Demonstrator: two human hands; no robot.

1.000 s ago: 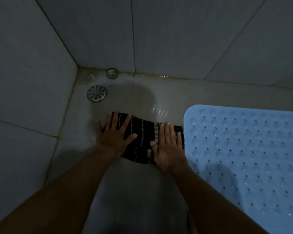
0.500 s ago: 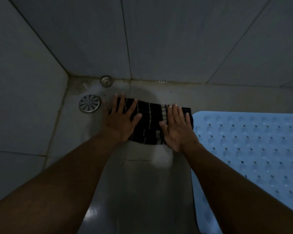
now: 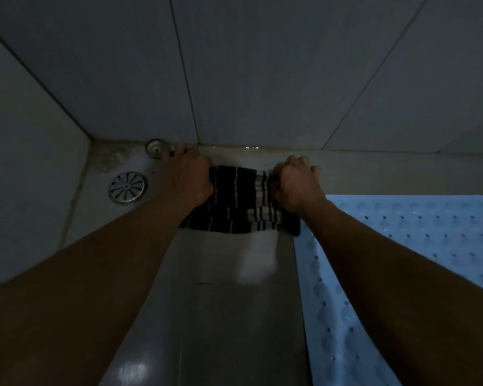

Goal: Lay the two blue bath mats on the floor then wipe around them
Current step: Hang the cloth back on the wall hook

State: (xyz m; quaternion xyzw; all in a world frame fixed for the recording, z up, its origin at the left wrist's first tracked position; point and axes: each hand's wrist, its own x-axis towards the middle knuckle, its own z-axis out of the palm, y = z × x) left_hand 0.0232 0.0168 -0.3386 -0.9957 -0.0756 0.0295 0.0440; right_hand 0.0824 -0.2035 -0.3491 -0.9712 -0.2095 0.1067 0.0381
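Blue bath mat point(image 3: 402, 246) lies flat at right; striped cloth point(image 3: 240, 201) just left of it, at the wall. Left hand point(image 3: 187, 176) and right hand point(image 3: 296, 185) curl their fingers on its ends. Risk: cloth's corner overlaps and may drag the mat's edge.

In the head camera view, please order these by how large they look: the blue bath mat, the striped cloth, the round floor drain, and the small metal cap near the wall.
Largest to smallest, as they look:
1. blue bath mat, partly cut off
2. striped cloth, partly under both hands
3. round floor drain
4. small metal cap
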